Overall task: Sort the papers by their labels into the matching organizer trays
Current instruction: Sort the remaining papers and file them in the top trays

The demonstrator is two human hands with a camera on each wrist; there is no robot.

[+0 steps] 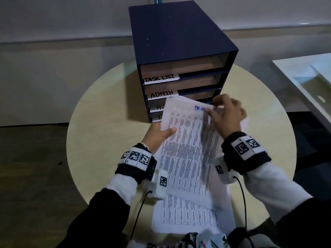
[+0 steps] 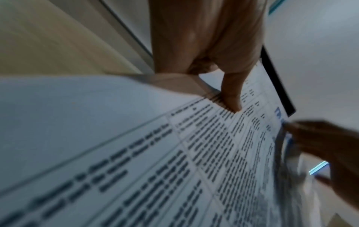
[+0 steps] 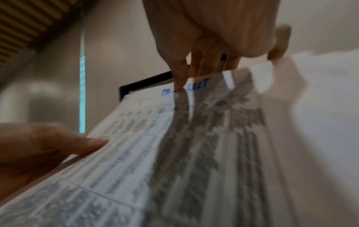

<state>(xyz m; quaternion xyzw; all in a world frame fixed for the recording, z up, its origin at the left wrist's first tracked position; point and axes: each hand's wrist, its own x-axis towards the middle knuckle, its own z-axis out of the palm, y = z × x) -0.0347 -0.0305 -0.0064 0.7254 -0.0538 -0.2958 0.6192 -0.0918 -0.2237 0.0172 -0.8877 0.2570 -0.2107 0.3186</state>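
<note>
Thin white printed sheets (image 1: 188, 149), light and floppy, hover over the round pale table (image 1: 107, 140) before the navy labelled organizer (image 1: 179, 51); left hand (image 1: 157, 135) pinches the stack's edge, right hand (image 1: 225, 115) pinches the top sheet's corner, best peeled there

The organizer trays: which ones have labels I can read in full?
The top two of the dark blue organizer: TASK LIST and, below it, ADMIN. The two lower labels are partly hidden behind the held papers.
</note>
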